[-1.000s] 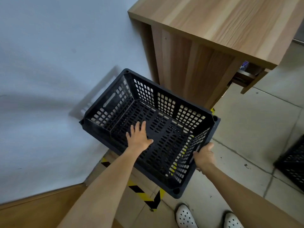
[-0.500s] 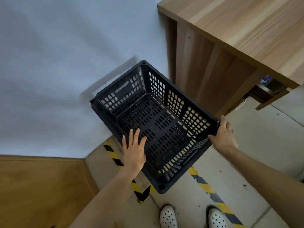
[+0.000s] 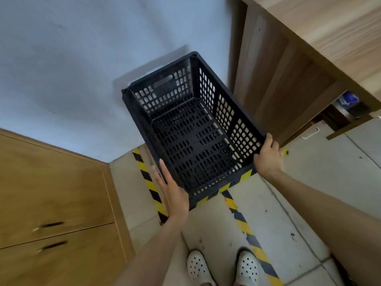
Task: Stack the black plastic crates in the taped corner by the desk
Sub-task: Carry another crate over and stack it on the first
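I see the black perforated plastic crate (image 3: 193,129) in the yellow-black taped corner (image 3: 218,190), left of the wooden desk (image 3: 288,79). Left hand (image 3: 173,190) presses flat, fingers straight; right hand (image 3: 268,157) grips its near-right corner.

The crate (image 3: 191,129) is black, its walls and bottom pierced with rows of small slots in a grid. The tape (image 3: 246,230) on the floor (image 3: 321,178) runs in yellow and black diagonal stripes. The floor is pale grey tile with dark specks. The wall (image 3: 72,65) is plain light blue-grey. The surface (image 3: 321,25) shows light wood grain over a darker brown side panel. The cabinet (image 3: 51,195) is honey-brown wood. The shoes (image 3: 222,267) are white, dotted with dark holes.
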Demonstrator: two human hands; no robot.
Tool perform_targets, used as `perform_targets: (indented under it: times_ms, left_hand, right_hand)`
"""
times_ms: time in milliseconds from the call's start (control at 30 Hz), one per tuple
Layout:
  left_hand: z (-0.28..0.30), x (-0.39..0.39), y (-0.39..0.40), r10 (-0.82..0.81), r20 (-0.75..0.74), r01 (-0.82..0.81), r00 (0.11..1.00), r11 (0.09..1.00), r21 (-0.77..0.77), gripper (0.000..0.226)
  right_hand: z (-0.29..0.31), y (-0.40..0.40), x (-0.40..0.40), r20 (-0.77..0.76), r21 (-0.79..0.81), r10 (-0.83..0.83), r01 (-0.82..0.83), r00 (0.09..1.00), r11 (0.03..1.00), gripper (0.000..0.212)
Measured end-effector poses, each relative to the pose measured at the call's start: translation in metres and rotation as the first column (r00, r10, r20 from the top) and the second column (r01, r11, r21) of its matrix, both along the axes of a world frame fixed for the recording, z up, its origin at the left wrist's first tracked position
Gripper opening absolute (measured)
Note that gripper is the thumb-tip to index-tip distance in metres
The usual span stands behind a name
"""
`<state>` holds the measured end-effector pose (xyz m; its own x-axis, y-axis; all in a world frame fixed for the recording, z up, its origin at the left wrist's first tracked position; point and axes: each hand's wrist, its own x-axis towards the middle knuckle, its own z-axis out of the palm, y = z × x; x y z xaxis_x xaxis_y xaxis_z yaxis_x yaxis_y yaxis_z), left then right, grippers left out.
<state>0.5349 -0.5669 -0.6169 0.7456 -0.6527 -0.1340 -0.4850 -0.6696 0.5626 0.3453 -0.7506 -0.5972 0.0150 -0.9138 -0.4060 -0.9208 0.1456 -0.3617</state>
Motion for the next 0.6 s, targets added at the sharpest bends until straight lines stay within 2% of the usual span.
perform_targets:
  times_ms: [100, 167, 233, 367, 600]
  left_hand:
    - [-0.001, -0.001, 0.007, 0.214, -0.164, -0.208, 0.963, 0.977, 0.053, 0.090]
    - [-0.002, 0.005, 0.012, 0.259, -0.242, -0.251, 0.935, 0.966, 0.064, 0.074]
    - [-0.002, 0.015, 0.013, 0.253, -0.248, -0.248, 0.935, 0.967, 0.053, 0.067]
    - [0.009, 0.037, 0.008, 0.294, -0.252, -0.303, 0.922, 0.953, 0.004, 0.057]
    - [0.034, 0.073, 0.002, 0.272, -0.201, -0.292, 0.941, 0.953, -0.076, 0.057]
  right_hand:
    - [0.004, -0.001, -0.001, 0.083, -0.046, -0.040, 0.044, 0.996, 0.998, 0.072]
    - [0.009, -0.002, 0.000, 0.148, -0.068, -0.074, 0.085, 0.986, 0.994, 0.064]
    - [0.013, -0.006, 0.003, 0.179, -0.085, -0.087, 0.104, 0.980, 0.991, 0.058]
    - [0.019, -0.008, 0.019, 0.173, -0.083, -0.065, 0.080, 0.983, 0.993, 0.062]
    - [0.013, 0.017, 0.042, 0.150, 0.050, -0.183, 0.178, 0.972, 0.983, 0.064]
